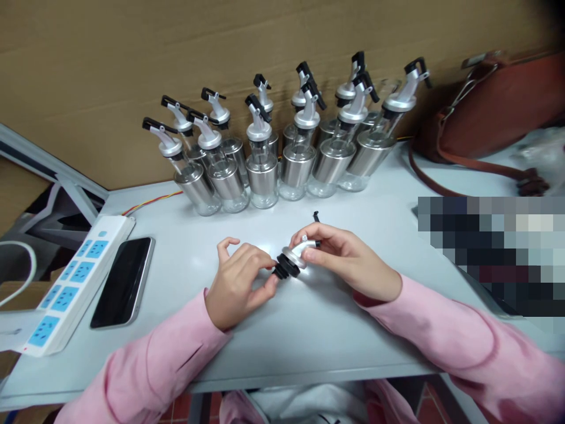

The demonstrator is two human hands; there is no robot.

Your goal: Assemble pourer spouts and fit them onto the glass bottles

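Note:
Above the middle of the grey table [176, 353], my right hand [353, 259] pinches a silver pourer spout [293, 256] by its upper part. My left hand [241, 282] grips the black ribbed stopper at the spout's lower left end between thumb and fingers. The spout lies tilted between both hands. A small black piece [316, 217] shows just behind my right hand; whether it joins the spout is hidden. Behind the hands stand several glass bottles [263, 174] with steel bands, topped by silver spouts with black levers.
On the left lie a black phone [122, 282] and a white power strip [95, 265] with blue sockets. A brown bag [498, 112] with its strap rests at the back right, before a cardboard wall [247, 41]. A pixelated area covers the right side.

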